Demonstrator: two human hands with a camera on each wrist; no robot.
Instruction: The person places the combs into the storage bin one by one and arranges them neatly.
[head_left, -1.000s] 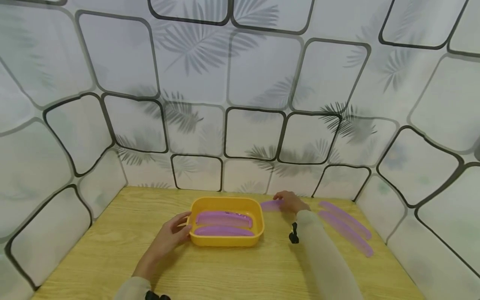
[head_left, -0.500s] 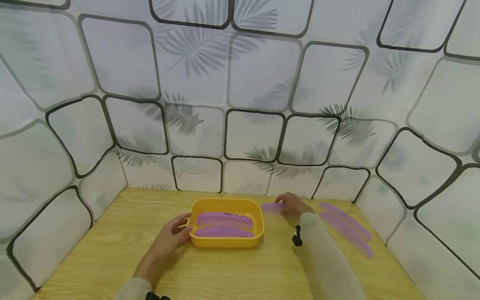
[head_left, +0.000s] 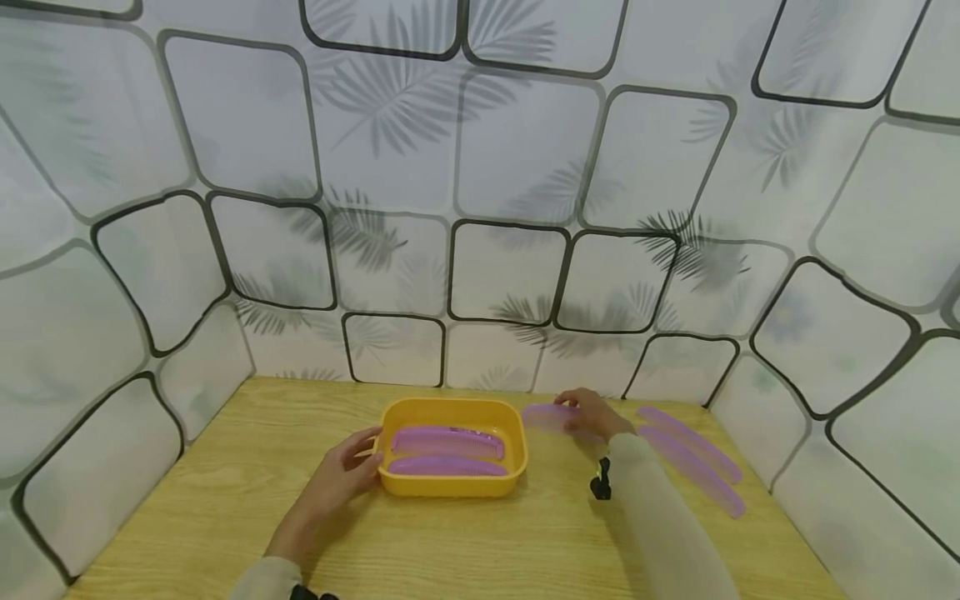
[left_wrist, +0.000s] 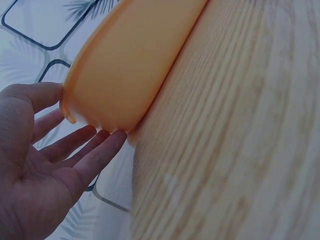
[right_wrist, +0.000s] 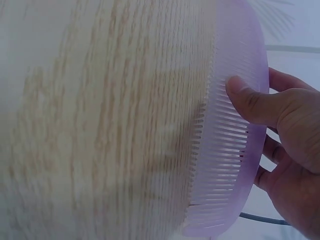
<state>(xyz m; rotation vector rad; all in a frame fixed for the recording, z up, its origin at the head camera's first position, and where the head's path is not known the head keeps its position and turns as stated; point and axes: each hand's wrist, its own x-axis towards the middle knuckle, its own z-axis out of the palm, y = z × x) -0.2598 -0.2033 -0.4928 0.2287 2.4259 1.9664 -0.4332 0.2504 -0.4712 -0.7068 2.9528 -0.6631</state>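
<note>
Head: near the bench point(head_left: 450, 542)'s back edge, the right hand point(head_left: 591, 412) clamps a comb point(head_left: 543, 415). Left wrist: the left hand point(left_wrist: 47, 187), fingers point(left_wrist: 102, 155) extended, touches the tray point(left_wrist: 120, 65); bumping could slide it. Right wrist: a slack pinch could let the comb twist.

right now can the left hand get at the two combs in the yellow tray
Probably yes: the left hand touches the yellow tray at its end, the top is open, and nothing covers the combs inside.
</note>
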